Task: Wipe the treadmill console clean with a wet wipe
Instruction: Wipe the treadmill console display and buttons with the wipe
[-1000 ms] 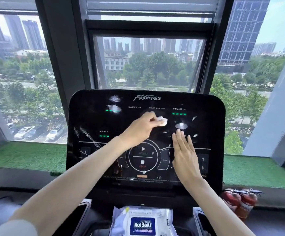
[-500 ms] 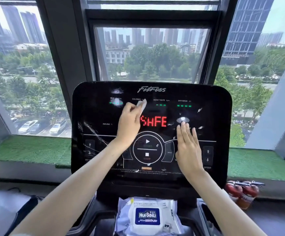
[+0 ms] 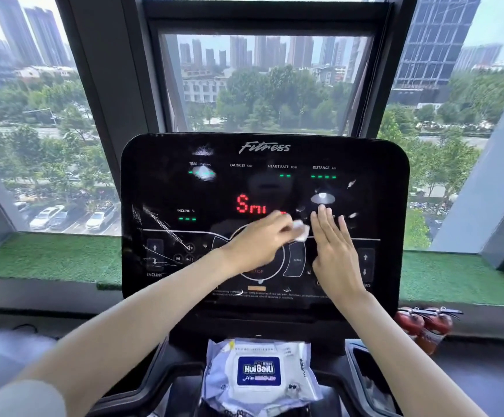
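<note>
The left hand (image 3: pixel 256 243) reaches across, forearm angled in from the lower left, fingers curled and pinching a small crumpled white wet wipe (image 3: pixel 300 233) against the glossy black treadmill console (image 3: pixel 160 182), just below the red display letters (image 3: pixel 250 204). Just beside the wipe, the right hand (image 3: pixel 336 257) lies flat on the panel, fingers straight and pressed together, pointing up. A white-and-blue wipes pack (image 3: pixel 259 371) sits below the console.

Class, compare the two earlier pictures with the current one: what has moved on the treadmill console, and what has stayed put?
The left hand, still pinching the wet wipe, swept from the upper readouts down and right, to beside the right hand. The red display now shows different letters. The right hand stays flat on the console; the wipe pack has not moved.
</note>
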`<state>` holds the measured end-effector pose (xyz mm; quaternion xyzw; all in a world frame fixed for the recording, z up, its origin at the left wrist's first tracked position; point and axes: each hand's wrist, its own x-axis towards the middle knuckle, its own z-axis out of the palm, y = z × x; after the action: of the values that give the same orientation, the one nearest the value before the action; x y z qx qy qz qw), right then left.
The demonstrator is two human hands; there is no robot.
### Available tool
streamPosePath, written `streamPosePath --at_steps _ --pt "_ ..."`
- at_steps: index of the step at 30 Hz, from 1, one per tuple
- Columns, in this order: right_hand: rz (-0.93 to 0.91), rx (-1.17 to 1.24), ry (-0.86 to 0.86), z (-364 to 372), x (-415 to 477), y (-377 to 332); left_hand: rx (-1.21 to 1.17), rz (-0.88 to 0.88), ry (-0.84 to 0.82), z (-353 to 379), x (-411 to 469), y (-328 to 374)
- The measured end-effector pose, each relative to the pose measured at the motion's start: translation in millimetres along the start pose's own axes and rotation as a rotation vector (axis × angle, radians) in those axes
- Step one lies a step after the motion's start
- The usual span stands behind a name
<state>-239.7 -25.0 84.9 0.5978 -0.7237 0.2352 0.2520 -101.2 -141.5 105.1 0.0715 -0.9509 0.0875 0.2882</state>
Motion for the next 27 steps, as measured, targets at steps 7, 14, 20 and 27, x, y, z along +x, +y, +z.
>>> streamPosePath --at_steps 7,14,20,27 --pt "-0.025 0.041 -0.010 -1.3 0.0 6.1 -0.094 -0.261 0.215 -16.4 17.6 -21.4" --pt "-0.027 0.111 -0.019 -2.4 -0.7 10.2 -0.010 0.062 -0.059 -14.7 18.8 -16.3" --pt "0.035 0.262 0.021 -9.6 -1.5 9.8 -0.003 0.171 -0.126 -3.4 12.3 6.1" --pt "0.024 0.266 0.009 -8.9 -2.2 10.6 -0.117 -0.254 0.231 -16.6 35.0 -26.9"
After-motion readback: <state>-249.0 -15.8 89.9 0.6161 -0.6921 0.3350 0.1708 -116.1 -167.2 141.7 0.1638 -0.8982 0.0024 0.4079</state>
